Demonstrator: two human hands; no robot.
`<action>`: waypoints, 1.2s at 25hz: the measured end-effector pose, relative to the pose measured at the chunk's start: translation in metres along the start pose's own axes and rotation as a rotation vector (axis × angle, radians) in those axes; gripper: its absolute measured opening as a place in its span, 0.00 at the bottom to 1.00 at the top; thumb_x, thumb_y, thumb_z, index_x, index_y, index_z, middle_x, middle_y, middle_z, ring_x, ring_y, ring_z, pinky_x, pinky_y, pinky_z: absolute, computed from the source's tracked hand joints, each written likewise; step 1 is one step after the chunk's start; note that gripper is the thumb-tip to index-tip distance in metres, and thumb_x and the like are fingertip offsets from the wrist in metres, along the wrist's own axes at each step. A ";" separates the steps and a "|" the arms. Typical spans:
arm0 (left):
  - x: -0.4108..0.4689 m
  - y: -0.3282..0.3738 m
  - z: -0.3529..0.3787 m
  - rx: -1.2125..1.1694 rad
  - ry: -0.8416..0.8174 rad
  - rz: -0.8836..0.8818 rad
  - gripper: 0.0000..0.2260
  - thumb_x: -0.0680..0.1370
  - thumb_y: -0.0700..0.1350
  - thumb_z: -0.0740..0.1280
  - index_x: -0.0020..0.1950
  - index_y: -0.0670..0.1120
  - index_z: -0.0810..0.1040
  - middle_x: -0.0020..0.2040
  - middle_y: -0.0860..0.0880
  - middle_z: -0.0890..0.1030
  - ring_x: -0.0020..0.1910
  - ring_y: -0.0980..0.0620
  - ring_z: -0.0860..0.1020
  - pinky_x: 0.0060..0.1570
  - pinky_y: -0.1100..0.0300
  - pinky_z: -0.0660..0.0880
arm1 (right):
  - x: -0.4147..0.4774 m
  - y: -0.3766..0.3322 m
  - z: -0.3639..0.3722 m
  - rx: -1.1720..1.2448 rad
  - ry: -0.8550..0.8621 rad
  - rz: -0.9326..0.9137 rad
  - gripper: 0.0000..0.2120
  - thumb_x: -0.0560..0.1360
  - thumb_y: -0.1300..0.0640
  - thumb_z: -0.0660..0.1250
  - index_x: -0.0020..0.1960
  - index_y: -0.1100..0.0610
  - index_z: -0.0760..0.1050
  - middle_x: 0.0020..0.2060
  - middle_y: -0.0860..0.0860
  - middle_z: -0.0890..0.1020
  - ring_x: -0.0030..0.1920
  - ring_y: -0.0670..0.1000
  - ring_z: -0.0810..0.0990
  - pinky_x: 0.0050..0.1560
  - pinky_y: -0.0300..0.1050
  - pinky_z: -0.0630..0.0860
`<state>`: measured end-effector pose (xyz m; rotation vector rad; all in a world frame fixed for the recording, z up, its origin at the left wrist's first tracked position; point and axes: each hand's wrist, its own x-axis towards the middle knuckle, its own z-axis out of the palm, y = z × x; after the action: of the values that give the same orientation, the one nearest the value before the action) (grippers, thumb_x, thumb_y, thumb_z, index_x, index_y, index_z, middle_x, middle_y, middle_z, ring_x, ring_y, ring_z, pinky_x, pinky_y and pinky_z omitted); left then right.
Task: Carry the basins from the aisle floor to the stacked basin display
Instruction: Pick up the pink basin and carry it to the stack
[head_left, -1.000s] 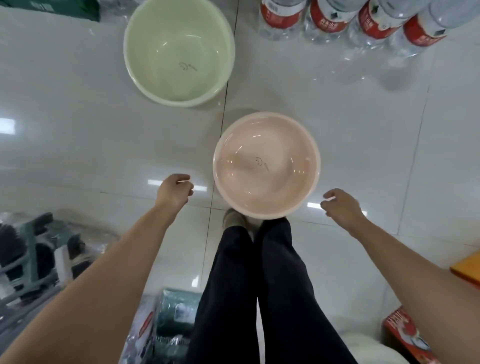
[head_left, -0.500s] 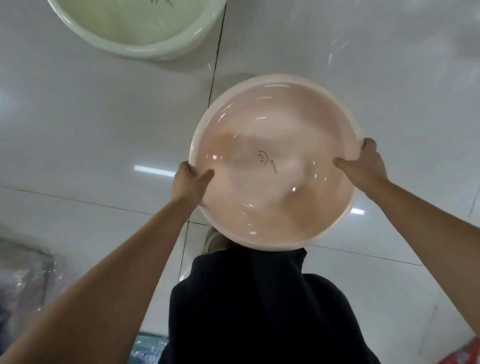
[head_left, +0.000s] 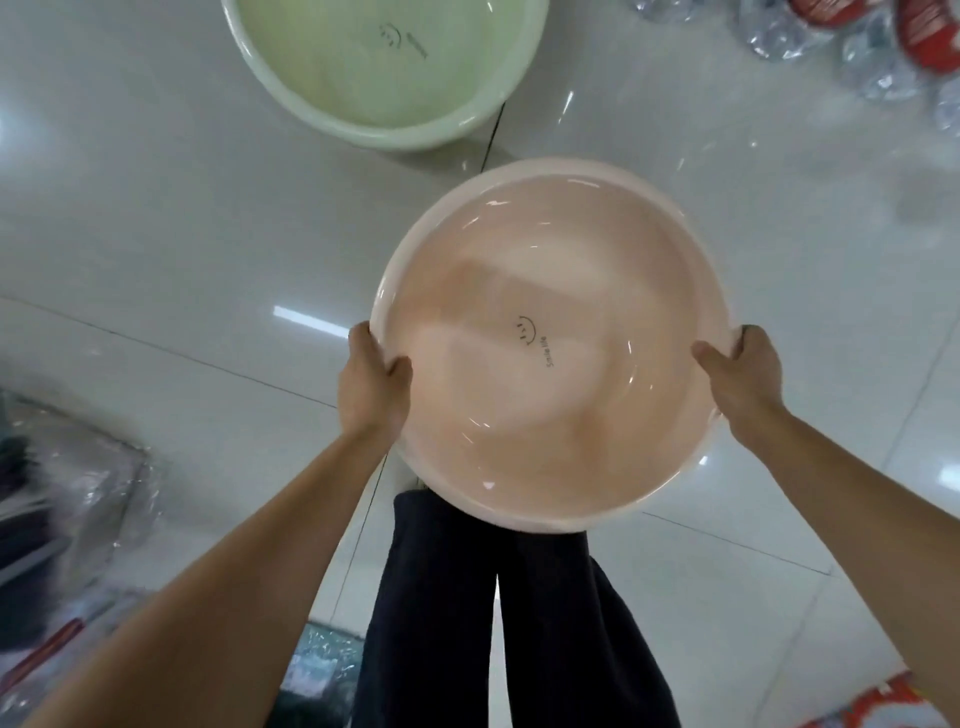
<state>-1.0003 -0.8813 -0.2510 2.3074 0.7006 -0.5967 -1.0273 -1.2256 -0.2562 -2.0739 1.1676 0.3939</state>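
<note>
At the far left, well away from the grip, some blurred goods wrapped in clear plastic (head_left: 67, 499) lie on the white tiled floor (head_left: 156, 234); what they are I cannot tell.

The left hand (head_left: 371, 387) closes on the left rim of the pink basin (head_left: 550, 353). Its thumb lies inside the bowl and its fingers curl under the outside of the rim, so the hold is narrow and firm on the rim edge. Beyond this hand, further from the person, the green basin (head_left: 384, 67) stands on the floor with its mouth up. It is near the pink basin but apart from it, and its top is cut by the picture edge.

Between the two hands, the pink basin is open upward, and a small smile mark with the words "Smile life" shows on its bottom. Its near edge covers the top of the person's dark trousers (head_left: 509, 623), which are under the grip.

The right hand (head_left: 745, 384) holds the right rim in the same way, thumb inside, fingers hidden behind the rim.

Beyond and to the right of this hand, clear bottles with red labels (head_left: 883, 47) stand on the floor, well apart from the pink basin. Near the lower right corner a red package (head_left: 883, 709) shows only partly.
</note>
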 end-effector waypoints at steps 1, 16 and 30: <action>-0.007 0.011 -0.020 -0.020 0.027 -0.004 0.13 0.71 0.40 0.60 0.55 0.46 0.66 0.35 0.56 0.70 0.32 0.55 0.67 0.27 0.62 0.59 | -0.011 -0.018 -0.011 0.013 -0.013 -0.008 0.12 0.71 0.55 0.68 0.39 0.55 0.65 0.35 0.49 0.71 0.40 0.56 0.72 0.35 0.47 0.68; 0.098 0.152 -0.246 -0.146 0.202 0.099 0.07 0.71 0.41 0.63 0.47 0.46 0.67 0.35 0.54 0.71 0.32 0.56 0.68 0.28 0.61 0.60 | -0.035 -0.312 -0.043 0.066 0.045 -0.201 0.11 0.68 0.55 0.71 0.41 0.59 0.70 0.38 0.52 0.76 0.39 0.55 0.75 0.36 0.45 0.70; 0.340 0.167 -0.243 0.108 -0.016 0.206 0.10 0.77 0.45 0.62 0.48 0.41 0.62 0.50 0.33 0.77 0.47 0.33 0.75 0.38 0.51 0.67 | 0.067 -0.407 0.098 -0.070 0.180 -0.242 0.14 0.70 0.57 0.69 0.51 0.63 0.70 0.50 0.59 0.80 0.48 0.59 0.78 0.45 0.46 0.70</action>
<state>-0.5859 -0.7129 -0.2041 2.4328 0.4249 -0.5688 -0.6434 -1.0600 -0.1861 -2.3178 0.9986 0.1366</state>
